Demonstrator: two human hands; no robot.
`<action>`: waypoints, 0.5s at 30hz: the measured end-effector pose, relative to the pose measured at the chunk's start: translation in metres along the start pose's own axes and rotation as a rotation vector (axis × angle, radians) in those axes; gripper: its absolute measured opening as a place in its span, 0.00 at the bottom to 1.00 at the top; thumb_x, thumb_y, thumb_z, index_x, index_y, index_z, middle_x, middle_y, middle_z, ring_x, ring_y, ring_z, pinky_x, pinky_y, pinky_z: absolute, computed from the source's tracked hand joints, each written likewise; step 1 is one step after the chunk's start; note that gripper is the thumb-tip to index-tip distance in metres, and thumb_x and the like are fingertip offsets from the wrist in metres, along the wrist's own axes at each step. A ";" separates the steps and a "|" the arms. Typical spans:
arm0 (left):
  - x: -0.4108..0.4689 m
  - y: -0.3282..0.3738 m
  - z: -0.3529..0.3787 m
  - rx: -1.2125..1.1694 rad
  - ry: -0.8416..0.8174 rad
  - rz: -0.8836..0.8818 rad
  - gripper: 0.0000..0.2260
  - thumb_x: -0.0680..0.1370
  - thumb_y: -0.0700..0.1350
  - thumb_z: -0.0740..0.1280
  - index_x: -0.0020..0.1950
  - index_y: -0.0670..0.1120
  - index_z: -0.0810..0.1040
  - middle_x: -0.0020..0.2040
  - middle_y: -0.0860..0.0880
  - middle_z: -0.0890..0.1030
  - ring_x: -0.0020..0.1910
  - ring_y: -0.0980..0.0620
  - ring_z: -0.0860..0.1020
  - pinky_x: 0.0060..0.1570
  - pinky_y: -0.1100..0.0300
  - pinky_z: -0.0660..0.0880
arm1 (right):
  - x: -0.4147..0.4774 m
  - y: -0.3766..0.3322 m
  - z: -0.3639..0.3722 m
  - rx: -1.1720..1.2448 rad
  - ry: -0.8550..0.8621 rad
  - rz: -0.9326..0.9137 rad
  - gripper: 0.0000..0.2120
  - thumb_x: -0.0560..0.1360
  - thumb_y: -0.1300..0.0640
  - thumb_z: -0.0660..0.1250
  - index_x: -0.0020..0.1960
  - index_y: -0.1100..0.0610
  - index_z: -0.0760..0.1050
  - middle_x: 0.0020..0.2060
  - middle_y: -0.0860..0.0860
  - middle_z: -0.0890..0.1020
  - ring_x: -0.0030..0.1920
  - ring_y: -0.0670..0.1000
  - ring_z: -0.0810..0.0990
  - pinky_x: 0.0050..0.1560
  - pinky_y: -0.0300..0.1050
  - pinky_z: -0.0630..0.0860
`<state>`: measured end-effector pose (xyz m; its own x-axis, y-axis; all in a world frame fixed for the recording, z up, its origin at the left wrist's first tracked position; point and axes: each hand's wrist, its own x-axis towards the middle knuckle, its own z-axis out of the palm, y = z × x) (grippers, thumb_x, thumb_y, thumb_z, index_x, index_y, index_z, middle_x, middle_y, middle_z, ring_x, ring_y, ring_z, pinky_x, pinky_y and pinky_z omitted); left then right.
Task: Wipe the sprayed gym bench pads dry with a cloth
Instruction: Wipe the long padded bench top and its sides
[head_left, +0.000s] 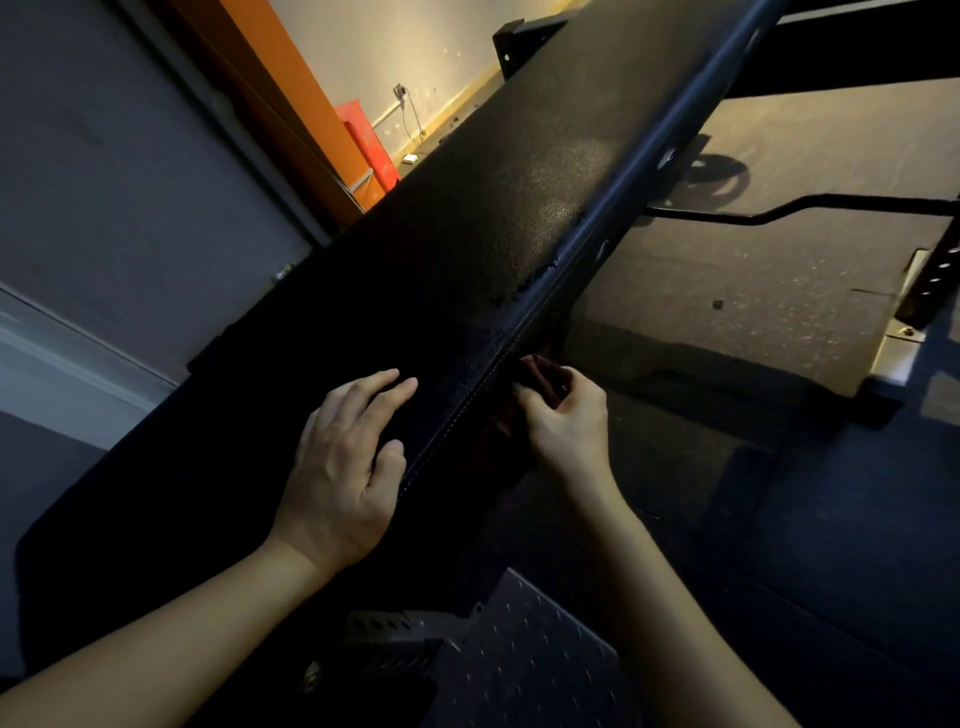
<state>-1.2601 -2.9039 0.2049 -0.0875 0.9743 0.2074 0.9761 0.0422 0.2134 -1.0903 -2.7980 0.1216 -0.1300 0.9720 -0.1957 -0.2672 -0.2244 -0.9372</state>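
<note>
Bench pad: ran diagonally before you, droplets near its seam.
Left hand: lay flat on it, fingers relaxed.
Right hand: curled at the pad's edge; its grasp was too dark to tell.
Around: barbell right, tread-plate below.

My single head camera looks forward and down, close over the bench, which runs diagonally toward upper right.

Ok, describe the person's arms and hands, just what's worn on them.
The left forearm and right forearm are bare to the frame's edge, no sleeves showing. The left hand and right hand wear no gloves; no watch, bracelet or ring shows. The light is dim, so fine marks cannot be ruled out.
</note>
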 end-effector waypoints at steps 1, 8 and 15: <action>0.001 -0.001 0.000 0.000 0.000 0.003 0.27 0.76 0.50 0.54 0.75 0.50 0.73 0.75 0.55 0.70 0.75 0.55 0.65 0.74 0.44 0.63 | -0.005 -0.003 0.001 -0.023 -0.057 -0.056 0.08 0.78 0.61 0.72 0.56 0.54 0.80 0.48 0.50 0.84 0.46 0.47 0.85 0.45 0.46 0.85; 0.001 -0.001 0.001 0.000 0.001 0.006 0.27 0.76 0.50 0.54 0.75 0.50 0.73 0.74 0.55 0.70 0.75 0.54 0.65 0.74 0.45 0.63 | 0.013 -0.005 0.002 -0.278 0.128 -0.212 0.11 0.76 0.65 0.69 0.57 0.56 0.78 0.49 0.50 0.82 0.51 0.49 0.81 0.54 0.43 0.80; 0.002 -0.001 0.001 0.006 -0.009 0.005 0.27 0.77 0.50 0.54 0.75 0.50 0.72 0.75 0.55 0.70 0.74 0.55 0.65 0.74 0.46 0.63 | 0.010 -0.004 0.012 -0.331 0.123 -0.331 0.11 0.76 0.64 0.70 0.57 0.58 0.77 0.48 0.49 0.80 0.47 0.46 0.78 0.50 0.41 0.79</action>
<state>-1.2612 -2.9015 0.2041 -0.0806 0.9765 0.1999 0.9776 0.0384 0.2067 -1.1017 -2.7886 0.1274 0.0297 0.9930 0.1147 0.0461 0.1132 -0.9925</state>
